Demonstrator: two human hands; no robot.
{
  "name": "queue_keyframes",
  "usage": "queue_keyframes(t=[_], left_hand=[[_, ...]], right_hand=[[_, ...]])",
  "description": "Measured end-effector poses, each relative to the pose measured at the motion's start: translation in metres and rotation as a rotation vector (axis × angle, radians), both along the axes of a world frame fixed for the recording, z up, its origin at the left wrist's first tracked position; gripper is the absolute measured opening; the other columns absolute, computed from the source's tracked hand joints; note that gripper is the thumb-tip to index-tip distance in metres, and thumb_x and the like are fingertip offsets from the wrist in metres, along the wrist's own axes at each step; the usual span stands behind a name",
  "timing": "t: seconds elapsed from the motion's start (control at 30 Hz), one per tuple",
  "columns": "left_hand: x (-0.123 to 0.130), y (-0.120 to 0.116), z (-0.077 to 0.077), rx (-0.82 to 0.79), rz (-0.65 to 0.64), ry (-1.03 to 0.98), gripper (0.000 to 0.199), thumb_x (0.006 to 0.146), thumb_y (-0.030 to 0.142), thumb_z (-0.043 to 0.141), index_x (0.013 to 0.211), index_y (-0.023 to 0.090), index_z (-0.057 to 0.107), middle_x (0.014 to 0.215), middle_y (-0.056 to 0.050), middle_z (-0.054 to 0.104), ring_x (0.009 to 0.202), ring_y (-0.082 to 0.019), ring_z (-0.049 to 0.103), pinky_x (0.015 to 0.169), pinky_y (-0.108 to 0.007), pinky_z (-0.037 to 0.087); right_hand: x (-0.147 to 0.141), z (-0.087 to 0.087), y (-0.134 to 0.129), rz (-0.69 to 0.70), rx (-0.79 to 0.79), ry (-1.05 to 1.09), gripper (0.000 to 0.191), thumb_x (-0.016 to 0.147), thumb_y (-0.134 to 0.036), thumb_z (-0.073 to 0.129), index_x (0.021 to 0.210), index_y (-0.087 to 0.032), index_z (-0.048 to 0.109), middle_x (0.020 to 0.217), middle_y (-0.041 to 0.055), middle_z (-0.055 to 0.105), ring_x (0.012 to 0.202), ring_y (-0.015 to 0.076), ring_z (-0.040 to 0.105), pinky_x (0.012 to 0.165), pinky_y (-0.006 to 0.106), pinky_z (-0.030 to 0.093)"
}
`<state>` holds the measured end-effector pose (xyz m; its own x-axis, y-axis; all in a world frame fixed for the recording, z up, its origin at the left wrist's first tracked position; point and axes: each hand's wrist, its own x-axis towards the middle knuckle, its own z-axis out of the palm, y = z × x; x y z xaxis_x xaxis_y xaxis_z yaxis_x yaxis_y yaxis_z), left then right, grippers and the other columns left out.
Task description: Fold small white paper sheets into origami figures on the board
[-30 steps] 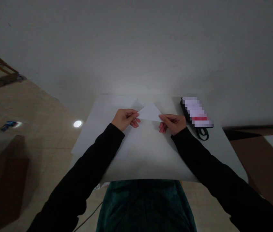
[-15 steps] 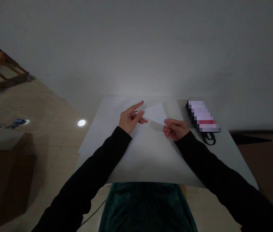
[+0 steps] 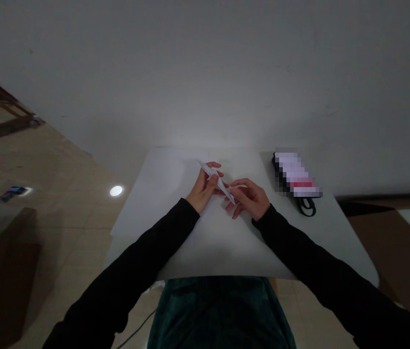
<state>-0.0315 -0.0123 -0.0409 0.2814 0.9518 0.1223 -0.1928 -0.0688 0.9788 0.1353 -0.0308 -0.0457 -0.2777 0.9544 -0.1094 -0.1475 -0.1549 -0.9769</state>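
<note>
A narrow strip of folded white paper (image 3: pixel 216 180) runs diagonally between my hands, its upper end sticking out past my left fingers. My left hand (image 3: pixel 203 189) pinches the strip's middle between thumb and fingers. My right hand (image 3: pixel 248 198) grips the strip's lower end with its fingertips. Both hands hover just above a large white sheet (image 3: pixel 154 194) lying on the white table (image 3: pixel 223 254). Part of the strip is hidden behind my fingers.
A black-edged, pixelated white and red packet (image 3: pixel 295 175) lies at the table's right, with a black strap loop (image 3: pixel 306 207) beside it. A wall rises behind the table. A brown box (image 3: pixel 5 271) stands on the tiled floor at the left.
The flat white paper triangle has become a narrow folded strip. My hands have moved closer together, and my left hand has closed on the paper.
</note>
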Motion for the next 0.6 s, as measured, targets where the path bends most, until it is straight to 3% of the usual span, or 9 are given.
queue_keyframes(t=[0.07,0.2,0.43,0.6], left_hand=[[0.001,-0.001,-0.001,0.001,-0.003,0.044,0.054,0.083,0.063,0.049,0.119,0.024,0.036,0.104,-0.006,0.049,0.078,-0.014,0.062,0.065,-0.029,0.057],[0.005,-0.004,-0.003,0.031,-0.047,0.15,0.052,0.086,0.059,0.047,0.124,0.025,0.035,0.098,-0.004,0.048,0.064,-0.01,0.057,0.05,-0.022,0.053],[0.01,-0.009,0.0,0.033,-0.042,0.235,0.056,0.088,0.05,0.051,0.131,0.022,0.032,0.101,-0.006,0.049,0.063,-0.01,0.058,0.049,-0.023,0.055],[0.007,-0.009,0.0,0.075,-0.023,0.328,0.061,0.087,0.049,0.054,0.136,0.02,0.033,0.106,-0.01,0.053,0.067,-0.011,0.06,0.05,-0.021,0.053]], right_hand=[[0.0,-0.001,-0.001,-0.071,0.123,-0.077,0.044,0.068,-0.049,0.074,0.095,-0.022,0.05,0.072,-0.0027,0.063,0.056,0.0154,0.064,0.036,0.024,0.052],[-0.001,-0.003,-0.002,-0.05,0.231,-0.188,0.042,0.071,-0.046,0.072,0.099,-0.023,0.051,0.077,-0.0026,0.059,0.057,0.0119,0.059,0.036,0.021,0.05],[-0.002,-0.011,0.0,0.003,0.225,-0.162,0.041,0.073,-0.045,0.071,0.1,-0.021,0.052,0.072,-0.0043,0.059,0.048,0.0102,0.058,0.037,0.023,0.05],[-0.001,-0.015,0.002,0.054,0.214,-0.086,0.039,0.073,-0.045,0.071,0.098,-0.02,0.053,0.07,-0.0041,0.06,0.052,0.0121,0.062,0.04,0.023,0.052]])
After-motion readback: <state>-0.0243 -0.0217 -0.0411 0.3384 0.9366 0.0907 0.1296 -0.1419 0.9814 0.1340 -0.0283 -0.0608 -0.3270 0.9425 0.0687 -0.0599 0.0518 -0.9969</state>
